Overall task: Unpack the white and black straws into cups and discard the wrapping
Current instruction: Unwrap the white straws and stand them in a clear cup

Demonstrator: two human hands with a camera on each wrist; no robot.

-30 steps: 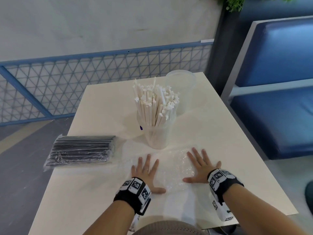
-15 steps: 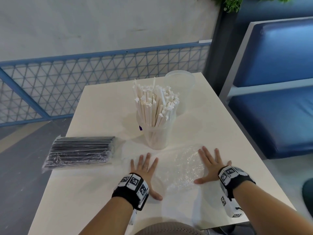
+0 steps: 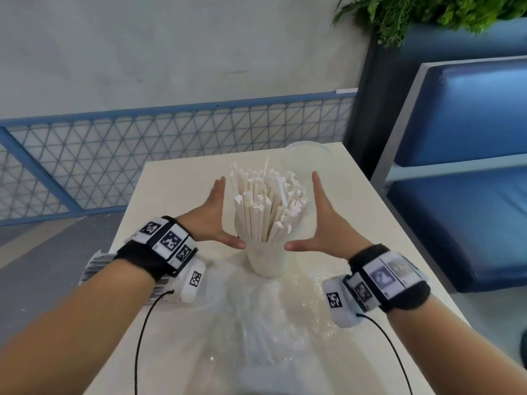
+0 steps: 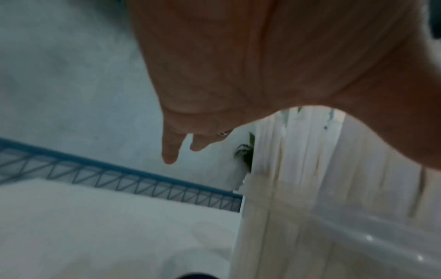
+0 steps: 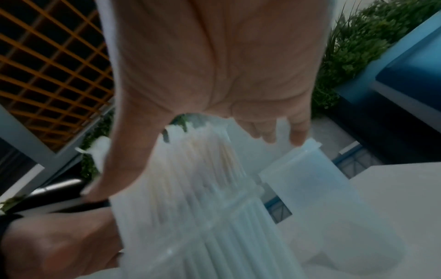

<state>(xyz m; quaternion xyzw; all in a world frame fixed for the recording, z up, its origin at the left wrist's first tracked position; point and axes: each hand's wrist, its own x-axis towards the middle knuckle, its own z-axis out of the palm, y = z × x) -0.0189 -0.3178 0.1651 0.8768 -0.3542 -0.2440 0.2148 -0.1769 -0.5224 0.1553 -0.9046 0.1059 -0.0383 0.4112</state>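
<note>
A clear cup [image 3: 266, 260] packed with white straws [image 3: 268, 201] stands mid-table. My left hand [image 3: 209, 220] and right hand [image 3: 323, 220] are raised on either side of the straw bundle, palms facing each other, fingers straight. Both thumbs point inward near the cup's rim; I cannot tell whether they touch it. Neither hand holds anything. The empty clear wrapping [image 3: 273, 317] lies flat in front of the cup. The pack of black straws [image 3: 95, 266] is mostly hidden under my left forearm. The wrist views show each palm [image 4: 238, 66] [image 5: 214, 66] beside the straws [image 4: 298, 160] [image 5: 203, 169].
An empty clear cup [image 3: 309, 155] [image 5: 307, 181] stands behind the full one, near the table's [image 3: 176, 181] far right corner. A blue bench [image 3: 462, 195] is on the right, and a blue mesh railing [image 3: 171, 138] runs behind the table.
Both hands have lifted off the flattened wrapping and moved forward and up to flank the cup of white straws. The wrapping stays on the table.
</note>
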